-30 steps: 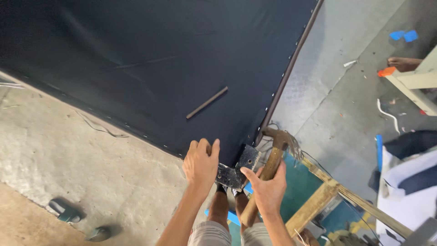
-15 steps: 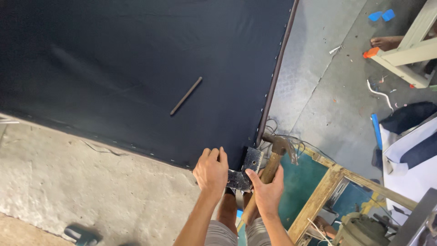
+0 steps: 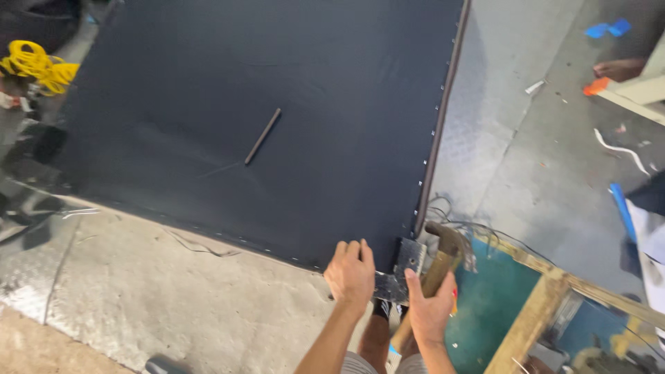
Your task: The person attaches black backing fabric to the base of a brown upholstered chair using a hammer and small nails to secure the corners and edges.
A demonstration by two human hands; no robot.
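The left hand [image 3: 351,271] lies flat on the near corner of the big black cloth panel [image 3: 263,125], fingers together. The right hand [image 3: 429,312] grips a hammer [image 3: 443,257] — its handle slants up, head just beside the metal corner plate [image 3: 409,260] between the hands.

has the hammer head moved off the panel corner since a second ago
No. The hammer in the right hand stays beside the metal corner plate of the black panel.
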